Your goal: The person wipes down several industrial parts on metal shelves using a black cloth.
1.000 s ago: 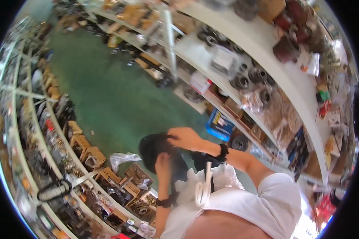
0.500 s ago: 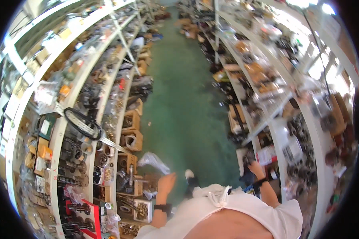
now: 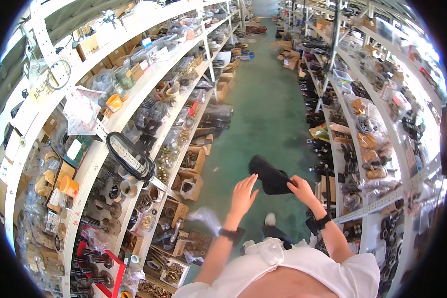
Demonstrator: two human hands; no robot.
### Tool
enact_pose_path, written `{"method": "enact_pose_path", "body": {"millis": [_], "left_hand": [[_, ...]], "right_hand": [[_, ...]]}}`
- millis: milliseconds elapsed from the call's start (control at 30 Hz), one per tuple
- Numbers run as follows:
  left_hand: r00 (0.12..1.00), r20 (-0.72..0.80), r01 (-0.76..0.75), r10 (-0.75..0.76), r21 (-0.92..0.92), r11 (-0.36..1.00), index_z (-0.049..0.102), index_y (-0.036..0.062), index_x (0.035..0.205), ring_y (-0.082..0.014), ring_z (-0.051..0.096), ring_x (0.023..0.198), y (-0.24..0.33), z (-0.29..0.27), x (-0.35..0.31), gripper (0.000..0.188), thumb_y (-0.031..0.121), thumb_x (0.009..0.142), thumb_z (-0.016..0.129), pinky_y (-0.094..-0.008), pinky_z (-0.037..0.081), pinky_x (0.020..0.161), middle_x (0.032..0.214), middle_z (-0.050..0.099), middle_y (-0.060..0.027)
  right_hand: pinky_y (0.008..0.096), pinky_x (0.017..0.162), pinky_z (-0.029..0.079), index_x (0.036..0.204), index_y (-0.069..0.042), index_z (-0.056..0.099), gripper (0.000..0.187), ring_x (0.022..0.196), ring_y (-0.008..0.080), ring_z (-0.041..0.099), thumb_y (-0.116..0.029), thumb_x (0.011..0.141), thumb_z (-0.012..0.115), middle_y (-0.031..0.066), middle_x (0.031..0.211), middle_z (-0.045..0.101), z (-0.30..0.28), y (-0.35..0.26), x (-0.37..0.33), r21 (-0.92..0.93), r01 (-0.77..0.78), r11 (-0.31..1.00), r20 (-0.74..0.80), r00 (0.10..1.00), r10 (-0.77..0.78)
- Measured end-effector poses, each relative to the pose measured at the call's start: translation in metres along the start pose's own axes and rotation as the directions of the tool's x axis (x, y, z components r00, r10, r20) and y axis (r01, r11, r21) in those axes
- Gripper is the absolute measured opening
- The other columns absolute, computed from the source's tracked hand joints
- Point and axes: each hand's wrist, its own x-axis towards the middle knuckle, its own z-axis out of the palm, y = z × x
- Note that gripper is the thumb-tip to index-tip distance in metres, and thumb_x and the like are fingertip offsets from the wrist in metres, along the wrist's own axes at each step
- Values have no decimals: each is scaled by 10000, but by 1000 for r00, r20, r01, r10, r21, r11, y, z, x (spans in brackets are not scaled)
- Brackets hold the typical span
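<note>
A limp black item (image 3: 270, 176), perhaps folded cloth, hangs over the aisle in front of me; its exact kind does not show. My right hand (image 3: 301, 188) pinches its right end between thumb and fingers. At its left edge is my left hand (image 3: 244, 194), fingers stretched out and fingertips close to the black surface; whether they touch it I cannot tell. Both wrists wear dark bands. Below the item, my light shoe (image 3: 270, 219) stands on the green floor.
Long white shelves (image 3: 92, 171) packed with metal parts, boxes and bags line the left side. More loaded shelving (image 3: 355, 102) runs along the right. A coiled black cable (image 3: 129, 156) hangs on the left upright. Clear plastic (image 3: 203, 218) lies on the floor beside the left shelf.
My right hand has come up from the lower right shelf and now holds the black item over the aisle. My left hand has risen toward it, and the view has shifted.
</note>
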Motion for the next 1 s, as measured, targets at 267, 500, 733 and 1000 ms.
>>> {"method": "enact_pose_path", "body": {"millis": [267,500,733,1000], "left_hand": [[966,-37,257,-256,21,966,421,71,1216,-298,452,1063,-63,15,74,537,202,734,619,-373,352,902,1191,467,-110],[910,9,364,-414,-493,790,507,5,1090,-225,544,944,-59,16,144,383,161,755,610,-311,406,829,986,578,-126],[783,-162,491,-600,-431,757,532,-22,940,-135,552,760,-82,-7,212,210,97,770,563,-257,434,679,797,591,-90],[828,-162,411,-538,-479,776,529,38,964,-160,579,685,-141,-14,272,185,105,795,562,-261,459,623,773,583,-101]], "right_hand": [[227,559,383,819,11,497,150,602,66,442,-131,815,547,9,643,490,56,-7,145,325,180,928,124,965,-231],[194,644,383,908,-1,521,150,717,48,464,-138,848,511,-17,766,525,43,-22,234,623,-48,781,347,911,-221],[261,917,319,1233,-22,405,459,1043,130,424,-75,804,557,50,1137,456,29,-59,286,691,85,718,386,797,-465],[289,904,352,1359,-135,192,786,1050,150,438,12,719,623,73,1218,414,97,-30,367,685,-57,727,455,812,-365]]}}
